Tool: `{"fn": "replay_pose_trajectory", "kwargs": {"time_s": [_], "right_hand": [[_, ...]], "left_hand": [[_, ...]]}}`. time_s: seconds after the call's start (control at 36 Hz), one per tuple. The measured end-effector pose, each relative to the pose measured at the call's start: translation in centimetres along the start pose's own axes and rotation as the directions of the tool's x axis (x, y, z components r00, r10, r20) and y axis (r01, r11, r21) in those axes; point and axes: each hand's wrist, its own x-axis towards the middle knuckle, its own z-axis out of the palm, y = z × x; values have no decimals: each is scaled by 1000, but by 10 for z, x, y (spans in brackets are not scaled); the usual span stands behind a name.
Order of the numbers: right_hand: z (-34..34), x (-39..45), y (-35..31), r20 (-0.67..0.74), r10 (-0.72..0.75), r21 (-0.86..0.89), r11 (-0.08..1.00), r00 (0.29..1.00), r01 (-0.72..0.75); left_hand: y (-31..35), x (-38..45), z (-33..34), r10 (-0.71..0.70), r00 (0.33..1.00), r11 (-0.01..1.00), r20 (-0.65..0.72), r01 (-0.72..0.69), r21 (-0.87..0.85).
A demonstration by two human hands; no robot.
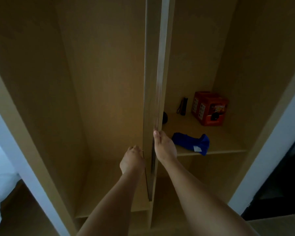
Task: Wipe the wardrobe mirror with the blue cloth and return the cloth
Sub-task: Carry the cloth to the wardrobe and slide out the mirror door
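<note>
Blue cloth (191, 143), soft and crumpled with a small white tag, lies on the light wooden shelf (228, 147) in the right half of the big tan wooden wardrobe (100, 82). Part of the cloth hangs a little over the front edge of the shelf. No hand is touching it.

Both bare arms reach to the tall thin wooden door (152, 99) that stands edge-on in the middle. The right hand (164, 147) grips the door's edge, with the thumb on the near side and the fingers curled round behind. The left hand (132, 160) is pressed up against the other side of the door, just lower down. Its fingers are bent, but I cannot tell if they hold the door.

Farther back on the same shelf stand an orange cardboard box (209, 108) and a small black torch with a loop (183, 106). They are near each other but apart.
</note>
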Motion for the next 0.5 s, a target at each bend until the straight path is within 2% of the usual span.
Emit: {"fn": "replay_pose_trajectory", "kwargs": {"time_s": [0.28, 0.5], "right_hand": [[-23, -59, 4, 11, -71, 44, 997, 997, 70], [-43, -91, 17, 21, -102, 84, 991, 995, 100]], "left_hand": [[-9, -51, -7, 39, 998, 998, -40, -37, 54], [-13, -95, -11, 134, 988, 967, -77, -114, 228]]}}
